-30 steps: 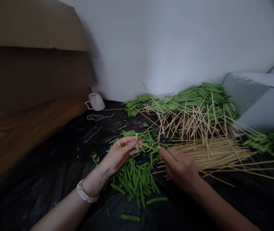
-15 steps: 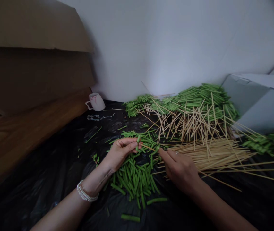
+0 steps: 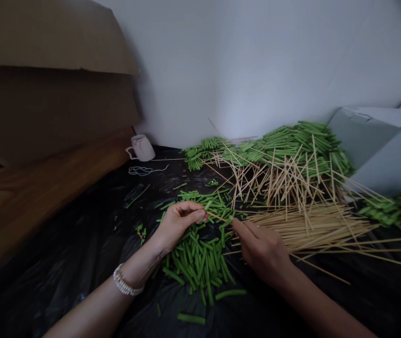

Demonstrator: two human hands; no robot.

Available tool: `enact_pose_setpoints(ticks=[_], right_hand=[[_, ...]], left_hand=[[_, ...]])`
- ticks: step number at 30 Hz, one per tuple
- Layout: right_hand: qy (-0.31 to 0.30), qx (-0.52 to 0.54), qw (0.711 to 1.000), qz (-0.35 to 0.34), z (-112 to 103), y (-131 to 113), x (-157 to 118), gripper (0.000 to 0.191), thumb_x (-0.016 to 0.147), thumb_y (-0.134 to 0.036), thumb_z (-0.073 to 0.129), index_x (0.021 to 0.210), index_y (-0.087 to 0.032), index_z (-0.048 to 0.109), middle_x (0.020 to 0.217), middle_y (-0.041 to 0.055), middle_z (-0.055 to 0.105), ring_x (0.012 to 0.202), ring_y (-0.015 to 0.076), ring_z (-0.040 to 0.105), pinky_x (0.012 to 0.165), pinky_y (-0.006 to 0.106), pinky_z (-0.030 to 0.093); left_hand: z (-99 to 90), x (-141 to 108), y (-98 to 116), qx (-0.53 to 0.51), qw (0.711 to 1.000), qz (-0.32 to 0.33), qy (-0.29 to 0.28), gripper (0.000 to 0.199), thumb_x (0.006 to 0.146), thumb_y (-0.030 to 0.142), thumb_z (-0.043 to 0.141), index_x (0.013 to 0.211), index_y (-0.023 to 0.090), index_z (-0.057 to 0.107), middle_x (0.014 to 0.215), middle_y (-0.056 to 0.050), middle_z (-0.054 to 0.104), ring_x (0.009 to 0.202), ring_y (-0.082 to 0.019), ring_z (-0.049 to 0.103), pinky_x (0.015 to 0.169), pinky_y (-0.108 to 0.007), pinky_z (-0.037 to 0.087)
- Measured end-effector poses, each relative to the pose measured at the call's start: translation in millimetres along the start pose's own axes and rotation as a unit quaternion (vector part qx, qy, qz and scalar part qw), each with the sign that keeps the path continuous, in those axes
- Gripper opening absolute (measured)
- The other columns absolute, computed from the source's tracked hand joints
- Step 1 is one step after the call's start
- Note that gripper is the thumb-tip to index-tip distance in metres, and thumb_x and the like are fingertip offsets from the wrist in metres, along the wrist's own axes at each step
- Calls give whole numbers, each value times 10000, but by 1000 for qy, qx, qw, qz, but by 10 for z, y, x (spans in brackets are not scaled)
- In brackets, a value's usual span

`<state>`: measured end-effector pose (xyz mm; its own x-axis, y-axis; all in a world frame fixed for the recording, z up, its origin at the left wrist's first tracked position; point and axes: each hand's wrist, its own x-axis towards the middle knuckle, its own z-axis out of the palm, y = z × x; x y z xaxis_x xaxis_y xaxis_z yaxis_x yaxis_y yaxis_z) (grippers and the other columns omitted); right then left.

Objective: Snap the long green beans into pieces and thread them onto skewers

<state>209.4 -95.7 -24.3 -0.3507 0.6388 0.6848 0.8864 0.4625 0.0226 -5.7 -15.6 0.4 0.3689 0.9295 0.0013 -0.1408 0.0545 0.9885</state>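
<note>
My left hand [image 3: 177, 225], a beaded bracelet on its wrist, is closed with thumb and forefinger pinched around a short green bean piece [image 3: 208, 205] at the tip of a thin wooden skewer [image 3: 216, 216]. My right hand [image 3: 262, 246] grips that skewer from the other side. Another green bit [image 3: 230, 218] sits on the skewer, right by the right fingertips. Below both hands spreads a loose heap of cut green bean pieces [image 3: 200, 263]. Bare wooden skewers [image 3: 313, 227] lie in a bundle just right of my right hand.
Filled green skewers [image 3: 295, 141] are piled against the wall, their sticks pointing forward. More lie at the far right [image 3: 397, 209]. A white mug [image 3: 142, 148] and a coil of string [image 3: 146, 170] stand back left, near a cardboard box [image 3: 56, 103]. Black plastic sheeting [image 3: 91, 244] covers the surface.
The green bean piece in my left fingers was upright and now leans to the right, lying more in line with the skewer. Both hands have hardly moved.
</note>
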Motion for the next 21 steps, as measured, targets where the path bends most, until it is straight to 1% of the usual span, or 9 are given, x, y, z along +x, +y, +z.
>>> enact_pose_setpoints(ticks=[5,13,21], right_hand=[[-1,16,1000,7,19,-18,-23,377,866,-21,384,1109,-110,657,761,32,667,563,143,554,536,306,343],[-13,36,999,18,31,-43,-29,379,862,-20,368,1097,-121,647,740,26,653,580,151,560,551,295,346],[-21,63,997,38,30,-57,-19,324,874,-41,385,1047,-147,638,718,16,641,574,150,561,550,285,338]], left_hand=[[-3,-18,0,0,1000,-9,-9,170,707,289,817,755,144,743,708,-28,732,669,-108,629,693,-217,473],[21,-30,-1,-4,1000,-16,-18,170,701,291,822,767,151,752,699,-24,730,676,-109,641,700,-214,487],[28,-29,15,12,999,-25,-21,164,713,297,811,763,152,754,733,-36,743,661,-104,633,687,-210,491]])
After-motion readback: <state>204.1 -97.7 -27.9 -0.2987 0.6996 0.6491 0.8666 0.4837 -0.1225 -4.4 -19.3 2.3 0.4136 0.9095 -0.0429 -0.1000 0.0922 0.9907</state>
